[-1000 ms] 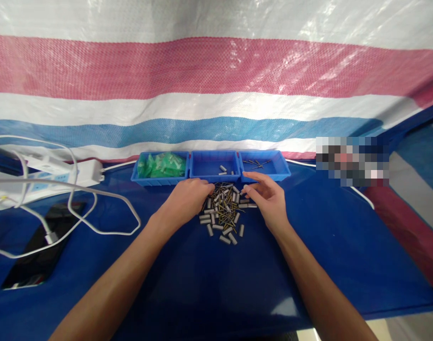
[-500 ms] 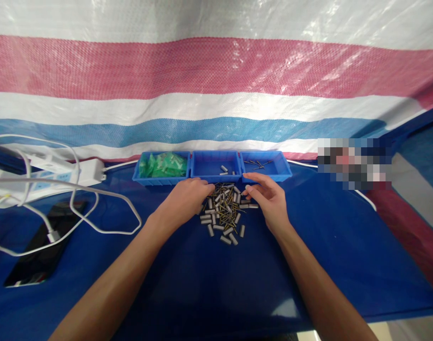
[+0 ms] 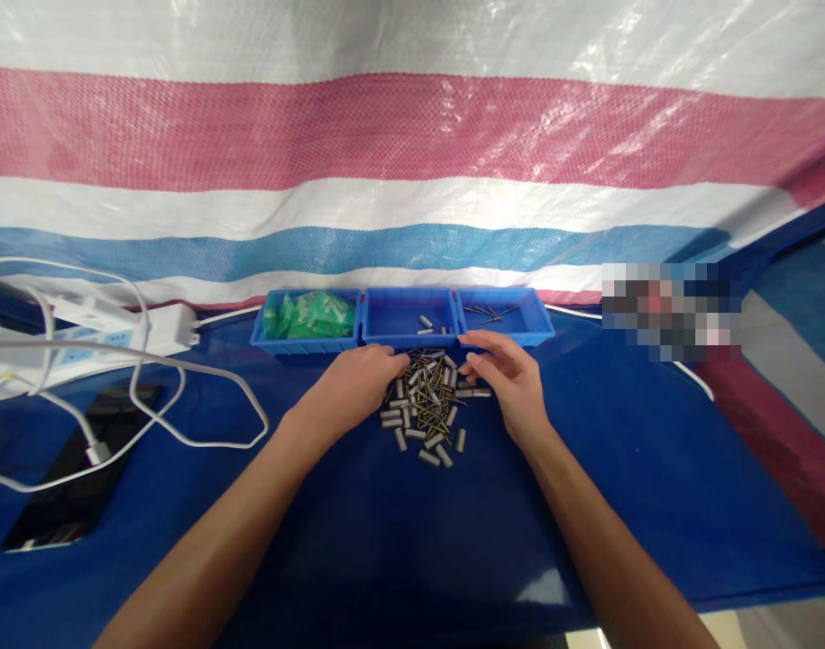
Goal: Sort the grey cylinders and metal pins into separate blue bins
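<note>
A pile of small grey metal cylinders (image 3: pixel 460 440) mixed with thin brass-coloured and dark screw-like pins (image 3: pixel 434 407) lies on the blue table (image 3: pixel 391 541). At the pile's left edge is my left hand (image 3: pixel 364 379), its fingers curled together; whatever they pinch is hidden. My right hand (image 3: pixel 513 383) hovers by the pile's right side, palm inward, thumb and index finger apart. Its fingertips come close to the front edge of the right blue bin (image 3: pixel 537 324), which holds several thin pins. A few cylinders lie in the middle blue bin (image 3: pixel 391 311).
The left blue bin (image 3: pixel 304 345) contains a green plastic bag (image 3: pixel 321 313). Further left are a white power strip (image 3: pixel 172 326), looping white cables (image 3: pixel 250 397) and a black phone (image 3: pixel 67 491). A striped plastic sheet (image 3: pixel 412 135) hangs behind the bins.
Both hands keep nearly the same places and poses. The whole view has shifted very slightly; the pile and bins look unchanged.
</note>
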A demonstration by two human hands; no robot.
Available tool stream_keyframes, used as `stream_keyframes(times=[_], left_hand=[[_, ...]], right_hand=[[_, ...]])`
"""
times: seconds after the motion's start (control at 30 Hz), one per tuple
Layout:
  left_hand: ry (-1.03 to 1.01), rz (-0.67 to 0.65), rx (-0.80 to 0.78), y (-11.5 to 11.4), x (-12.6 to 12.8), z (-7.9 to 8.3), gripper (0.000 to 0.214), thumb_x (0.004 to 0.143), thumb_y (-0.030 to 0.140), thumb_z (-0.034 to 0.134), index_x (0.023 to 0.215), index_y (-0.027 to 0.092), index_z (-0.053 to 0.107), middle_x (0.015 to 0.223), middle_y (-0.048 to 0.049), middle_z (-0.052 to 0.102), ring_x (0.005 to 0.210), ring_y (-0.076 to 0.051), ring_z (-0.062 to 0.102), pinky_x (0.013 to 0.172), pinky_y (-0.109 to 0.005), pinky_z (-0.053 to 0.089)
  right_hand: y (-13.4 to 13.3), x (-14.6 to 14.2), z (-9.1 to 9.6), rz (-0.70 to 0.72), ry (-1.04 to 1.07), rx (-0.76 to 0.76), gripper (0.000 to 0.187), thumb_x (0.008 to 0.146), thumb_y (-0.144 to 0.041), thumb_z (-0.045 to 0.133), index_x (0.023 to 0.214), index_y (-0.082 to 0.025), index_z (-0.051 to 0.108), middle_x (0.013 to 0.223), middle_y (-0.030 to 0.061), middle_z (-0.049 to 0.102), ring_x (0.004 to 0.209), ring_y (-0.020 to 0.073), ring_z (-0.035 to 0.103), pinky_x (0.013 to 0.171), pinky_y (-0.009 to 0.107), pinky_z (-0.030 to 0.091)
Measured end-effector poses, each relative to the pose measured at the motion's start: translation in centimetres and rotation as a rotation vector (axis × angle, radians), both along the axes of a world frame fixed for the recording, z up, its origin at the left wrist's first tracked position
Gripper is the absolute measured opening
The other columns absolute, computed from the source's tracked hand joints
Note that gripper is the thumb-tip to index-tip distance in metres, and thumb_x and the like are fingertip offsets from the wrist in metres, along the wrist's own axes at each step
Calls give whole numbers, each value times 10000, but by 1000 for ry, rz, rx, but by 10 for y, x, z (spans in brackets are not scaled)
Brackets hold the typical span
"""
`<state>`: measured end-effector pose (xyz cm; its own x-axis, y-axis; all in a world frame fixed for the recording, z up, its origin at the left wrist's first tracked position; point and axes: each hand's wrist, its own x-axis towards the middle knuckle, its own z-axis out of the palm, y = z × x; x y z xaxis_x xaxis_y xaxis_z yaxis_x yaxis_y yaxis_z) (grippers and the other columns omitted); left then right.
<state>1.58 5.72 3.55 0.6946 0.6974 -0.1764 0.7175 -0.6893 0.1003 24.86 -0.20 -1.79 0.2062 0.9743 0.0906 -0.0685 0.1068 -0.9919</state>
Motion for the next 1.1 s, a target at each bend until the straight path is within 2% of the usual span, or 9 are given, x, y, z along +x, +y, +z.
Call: stream_keyframes(times=[0.17, 0.3, 0.47, 0.53, 0.63, 0.77, 0.9, 1.1], left_hand=[[-3, 15, 1, 0, -1, 0, 304, 951, 49, 468, 1089, 164, 713, 1061, -116, 738, 938, -275, 736, 755, -332, 539], [-117, 36, -7, 0, 0, 9, 226, 936, 82, 538, 977, 151, 750, 1012, -117, 738, 874, -243, 725, 766, -314, 546], [-707, 119, -214, -1, 2, 19, 111, 907, 165, 697, 923, 171, 807, 902, -44, 793, 786, -164, 729, 802, -266, 568], [-910, 201, -377, -2, 4, 18, 109, 904, 240, 741, 933, 165, 815, 889, -45, 815, 786, -166, 750, 791, -264, 593], [-1100, 277, -637, -2, 6, 13, 154, 868, 281, 804, 940, 145, 813, 906, -66, 833, 827, -184, 783, 804, -273, 620], [-1172, 310, -764, 0, 7, 6, 170, 815, 266, 859, 913, 135, 812, 890, -75, 834, 812, -180, 792, 793, -263, 624], [-1153, 313, -815, 2, 8, 0, 215, 800, 294, 876, 910, 122, 809, 895, -94, 836, 811, -193, 796, 788, -267, 623], [-1097, 304, -772, 4, 9, -5, 244, 849, 349, 829, 940, 124, 807, 887, -78, 824, 803, -181, 772, 781, -264, 601]], right_hand=[[-1, 0, -1, 12, 5, 5, 279, 872, -373, 818, 1123, -266, 757, 1184, 53, 786, 749, 165, 706, 664, 320, 578], [-1, 0, -1, 16, 28, -7, 281, 865, -365, 827, 1121, -269, 763, 1155, 48, 793, 743, 160, 712, 661, 308, 578], [-1, 0, 3, 46, 34, -29, 234, 853, -372, 841, 1048, -253, 789, 958, 34, 812, 719, 158, 705, 672, 298, 581], [-2, -1, 5, 91, 28, -42, 232, 852, -387, 845, 1031, -248, 795, 923, 34, 812, 713, 158, 702, 676, 299, 587], [-5, -2, 5, 194, 42, -60, 271, 859, -401, 845, 1083, -254, 799, 953, 39, 820, 729, 161, 718, 700, 301, 605], [-8, -5, 1, 275, 107, -78, 337, 834, -380, 882, 1135, -256, 794, 984, 47, 832, 777, 178, 758, 771, 328, 642], [-8, -7, -3, 257, 160, -106, 316, 800, -347, 915, 1084, -250, 816, 979, 47, 843, 789, 181, 783, 771, 314, 656], [-7, -8, 5, 204, 185, -115, 260, 749, -335, 948, 974, -250, 847, 938, 47, 850, 762, 178, 792, 746, 295, 664]])
